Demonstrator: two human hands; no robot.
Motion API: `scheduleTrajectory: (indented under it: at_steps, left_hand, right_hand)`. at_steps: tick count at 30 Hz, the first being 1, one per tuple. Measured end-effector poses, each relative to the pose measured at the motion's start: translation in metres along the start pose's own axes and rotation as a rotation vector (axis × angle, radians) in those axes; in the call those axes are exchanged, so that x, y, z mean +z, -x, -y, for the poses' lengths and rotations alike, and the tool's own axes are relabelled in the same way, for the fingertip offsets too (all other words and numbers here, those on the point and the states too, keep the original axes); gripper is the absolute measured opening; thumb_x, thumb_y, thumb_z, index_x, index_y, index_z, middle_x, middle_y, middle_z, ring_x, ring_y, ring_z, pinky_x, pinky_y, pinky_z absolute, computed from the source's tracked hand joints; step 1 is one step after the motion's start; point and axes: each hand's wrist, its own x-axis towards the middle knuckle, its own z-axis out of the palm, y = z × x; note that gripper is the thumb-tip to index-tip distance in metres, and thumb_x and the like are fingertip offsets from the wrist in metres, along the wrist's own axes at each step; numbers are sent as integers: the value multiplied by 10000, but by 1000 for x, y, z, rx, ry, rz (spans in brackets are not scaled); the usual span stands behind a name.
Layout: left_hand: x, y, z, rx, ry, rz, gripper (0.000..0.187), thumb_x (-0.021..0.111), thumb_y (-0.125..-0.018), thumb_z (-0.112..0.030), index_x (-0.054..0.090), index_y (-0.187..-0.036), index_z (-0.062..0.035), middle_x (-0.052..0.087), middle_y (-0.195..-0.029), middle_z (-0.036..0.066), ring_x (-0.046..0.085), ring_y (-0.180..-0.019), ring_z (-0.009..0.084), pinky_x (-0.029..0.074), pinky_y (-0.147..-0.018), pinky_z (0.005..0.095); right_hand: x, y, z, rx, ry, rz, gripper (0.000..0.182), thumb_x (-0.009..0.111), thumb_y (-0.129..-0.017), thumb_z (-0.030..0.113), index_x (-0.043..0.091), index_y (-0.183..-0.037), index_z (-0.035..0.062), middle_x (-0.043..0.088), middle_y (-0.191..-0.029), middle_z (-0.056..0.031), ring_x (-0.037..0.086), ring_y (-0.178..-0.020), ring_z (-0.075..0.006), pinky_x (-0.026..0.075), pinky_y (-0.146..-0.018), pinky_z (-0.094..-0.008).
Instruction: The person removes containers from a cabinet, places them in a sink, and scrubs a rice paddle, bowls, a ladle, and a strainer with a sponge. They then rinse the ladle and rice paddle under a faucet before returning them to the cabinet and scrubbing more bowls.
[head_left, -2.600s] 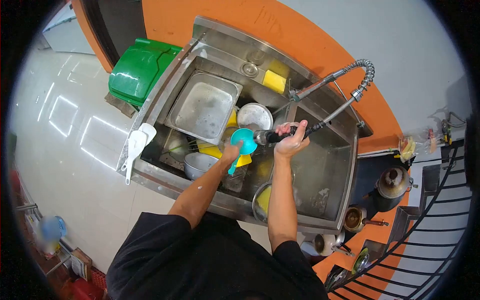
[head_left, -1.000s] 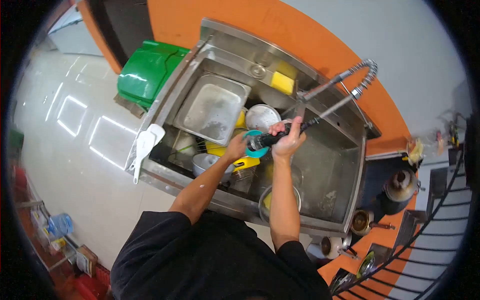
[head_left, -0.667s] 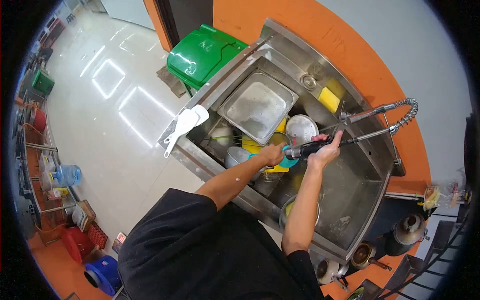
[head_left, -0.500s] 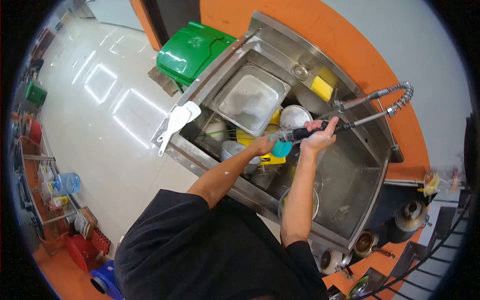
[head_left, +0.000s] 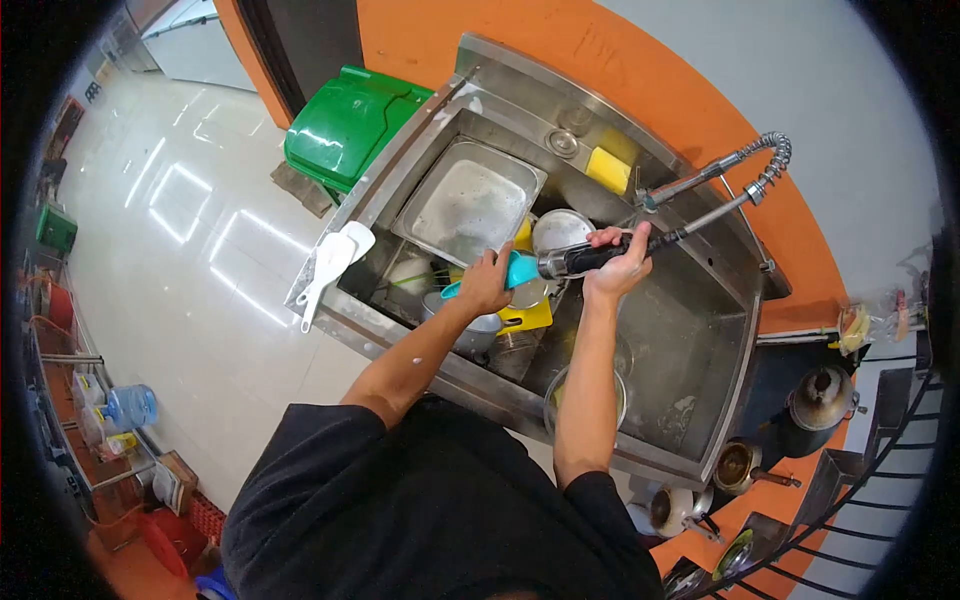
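My left hand (head_left: 487,287) is closed around a turquoise paddle-like utensil (head_left: 522,269), its broad end pointing right and its handle tip showing at the left. Wrapped around the black grip of a spray faucet (head_left: 578,262) is my right hand (head_left: 622,270). The sprayer's nozzle faces the utensil's broad end at close range. Both hands are over a steel sink. Below them lie a grey pot (head_left: 476,335), partly covered by my left arm, and a yellow item (head_left: 533,317). A round pale metal piece (head_left: 562,229) sits behind the nozzle.
A rectangular metal pan (head_left: 465,195) occupies the sink's far left. White utensils (head_left: 332,262) lie on the left rim. On the back ledge is a yellow sponge (head_left: 608,170). A green bin (head_left: 350,130) stands beyond the sink. A round bowl (head_left: 553,400) is partly behind my right forearm.
The turquoise utensil has turned, so its handle now shows left of my left hand and its broad end sits higher. My left hand has rotated with it. The view has shifted slightly.
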Motion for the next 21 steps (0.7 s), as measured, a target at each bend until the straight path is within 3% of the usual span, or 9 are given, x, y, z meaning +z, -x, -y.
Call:
scheduleTrajectory:
  at_steps: [2, 4, 9, 11, 13, 16, 17, 20, 21]
  left_hand:
    - [-2, 1, -7, 108, -151, -90, 934, 741, -635, -180, 279, -1433, -33, 499, -1117, 226, 561, -998, 435, 484, -864, 509]
    - [3, -1, -11, 113, -112, -113, 919, 755, -621, -157, 300, -1408, -27, 498, -1116, 227, 558, -994, 440, 483, -867, 504]
    - [8, -3, -20, 65, 31, -19, 841, 800, -614, -145, 361, -1319, -12, 497, -1133, 234, 557, -1018, 425, 482, -884, 485]
    - [11, 1, -19, 82, 217, -96, 803, 826, -641, -205, 384, -1283, -12, 505, -1162, 237, 557, -1059, 418, 480, -896, 474]
    - [8, 3, -15, 61, 254, -66, 810, 835, -645, -224, 385, -1284, -13, 514, -1173, 238, 550, -1083, 418, 477, -906, 472]
    - [1, 6, -12, 41, 289, -42, 807, 835, -664, -246, 383, -1293, -17, 531, -1193, 239, 544, -1115, 423, 471, -918, 468]
    - [-1, 8, -12, 40, 289, -39, 797, 825, -679, -248, 381, -1301, -20, 539, -1203, 240, 543, -1123, 427, 469, -921, 466]
    - [7, 7, -7, 85, 240, -54, 781, 797, -716, -274, 369, -1318, -20, 530, -1250, 260, 555, -1115, 431, 469, -916, 465]
    - [8, 9, -7, 69, 246, -63, 732, 743, -768, -366, 394, -1300, -2, 558, -1216, 280, 577, -1082, 443, 465, -910, 474]
  right_hand:
    - [3, 1, 3, 89, 149, 33, 422, 523, -975, 343, 396, -679, 71, 493, -576, -104, 525, -513, -229, 511, -559, -403]
    - [0, 1, 0, 69, 130, 73, 407, 531, -966, 327, 406, -678, 70, 507, -574, -110, 540, -498, -234, 536, -565, -411]
    - [1, 10, -1, 159, 60, 3, 426, 548, -949, 359, 417, -666, 69, 439, -522, -62, 439, -419, -187, 451, -470, -370]
    - [-4, 7, -1, 156, 28, -9, 435, 550, -950, 368, 416, -664, 69, 427, -517, -56, 428, -421, -181, 434, -463, -361]
    - [-12, -5, -3, -73, 158, -77, 451, 549, -950, 386, 418, -659, 68, 423, -515, -57, 422, -419, -183, 430, -466, -358]
    - [-14, -4, -2, -92, 183, -19, 467, 547, -951, 400, 419, -651, 67, 428, -520, -61, 419, -416, -185, 426, -465, -362]
    - [-10, 0, -2, -12, 93, -39, 367, 549, -962, 305, 430, -713, 63, 414, -512, -32, 427, -391, -176, 432, -437, -343]
    - [-9, 12, -10, 159, -45, 13, 383, 560, -958, 321, 413, -695, 83, 398, -506, -23, 410, -391, -161, 430, -434, -354]
    - [-8, 10, -11, 176, -29, -43, 401, 555, -958, 348, 400, -690, 94, 379, -504, -14, 394, -393, -148, 428, -440, -362]
